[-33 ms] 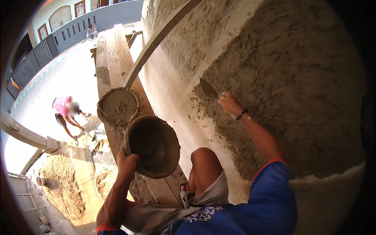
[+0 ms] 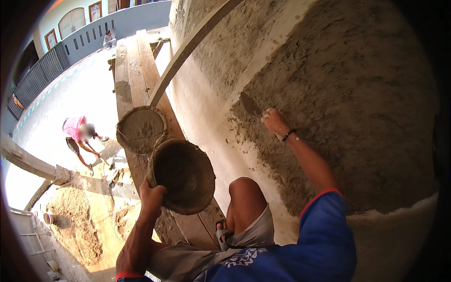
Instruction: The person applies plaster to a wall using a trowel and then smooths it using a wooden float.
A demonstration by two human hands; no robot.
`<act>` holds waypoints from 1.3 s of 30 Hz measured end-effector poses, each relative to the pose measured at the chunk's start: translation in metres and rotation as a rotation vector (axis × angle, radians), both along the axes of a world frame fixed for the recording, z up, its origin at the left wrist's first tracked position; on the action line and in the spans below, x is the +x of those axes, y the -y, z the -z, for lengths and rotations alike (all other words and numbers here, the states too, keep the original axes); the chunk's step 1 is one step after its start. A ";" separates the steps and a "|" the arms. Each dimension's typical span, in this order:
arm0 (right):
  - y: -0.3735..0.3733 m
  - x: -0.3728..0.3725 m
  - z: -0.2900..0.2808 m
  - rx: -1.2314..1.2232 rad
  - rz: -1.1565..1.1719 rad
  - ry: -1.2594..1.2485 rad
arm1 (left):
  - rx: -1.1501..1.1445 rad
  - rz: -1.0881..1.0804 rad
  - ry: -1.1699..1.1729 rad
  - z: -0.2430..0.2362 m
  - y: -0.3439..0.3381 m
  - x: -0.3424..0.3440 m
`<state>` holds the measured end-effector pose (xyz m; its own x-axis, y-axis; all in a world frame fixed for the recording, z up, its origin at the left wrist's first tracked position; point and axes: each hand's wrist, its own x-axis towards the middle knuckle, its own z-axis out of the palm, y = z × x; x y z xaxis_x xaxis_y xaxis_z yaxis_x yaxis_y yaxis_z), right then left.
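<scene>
Fingers of the left hand (image 2: 151, 193) clamp the bucket (image 2: 184, 181) near, over the planks (image 2: 135, 80); those of the right hand (image 2: 274, 121) grip the trowel (image 2: 250, 104) at the wall (image 2: 347, 113). One slack left grip, and that bucket could tumble!

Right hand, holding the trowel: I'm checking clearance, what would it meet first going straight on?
Trowel leading, the right hand would probably meet the pale wall strip beyond the mortar; depth is unclear.

The right hand (image 2: 275, 122) covered the handle end of the trowel (image 2: 250, 104), the tilted bucket (image 2: 198, 164) hid part of the left hand (image 2: 151, 194), and a stooping co-worker's head (image 2: 87, 130) was blurred.
</scene>
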<state>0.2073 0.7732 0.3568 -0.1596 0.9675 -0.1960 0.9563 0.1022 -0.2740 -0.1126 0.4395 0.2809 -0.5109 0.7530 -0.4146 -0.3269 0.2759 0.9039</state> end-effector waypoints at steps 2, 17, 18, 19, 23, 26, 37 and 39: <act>-0.050 0.044 0.011 0.109 -0.002 -0.024 | 0.023 0.038 -0.003 -0.002 -0.004 0.003; 0.013 0.036 -0.190 0.282 0.061 0.045 | 0.069 0.053 -0.089 0.006 -0.006 -0.002; 0.016 0.041 -0.200 0.451 -0.047 0.177 | 0.068 0.079 -0.083 0.011 -0.007 -0.003; 0.019 0.044 -0.210 0.616 -0.153 0.314 | 0.066 0.104 -0.077 0.014 -0.008 -0.003; 0.063 0.035 -0.258 0.796 -0.231 0.318 | 0.138 0.134 0.001 0.015 -0.012 0.005; 0.103 0.008 -0.290 0.839 -0.369 0.180 | 0.112 0.136 0.009 0.014 -0.014 0.006; 0.175 -0.046 -0.377 0.392 -1.005 -0.812 | 0.074 0.119 -0.066 0.022 -0.017 -0.002; 0.153 -0.042 -0.371 0.313 -0.989 -0.938 | 0.061 0.096 -0.088 0.017 -0.012 -0.009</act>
<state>0.1655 0.6201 0.7281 -0.7428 0.3618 0.5633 -0.0719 0.7934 -0.6044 -0.1218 0.4519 0.2637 -0.4677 0.8224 -0.3239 -0.2208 0.2461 0.9438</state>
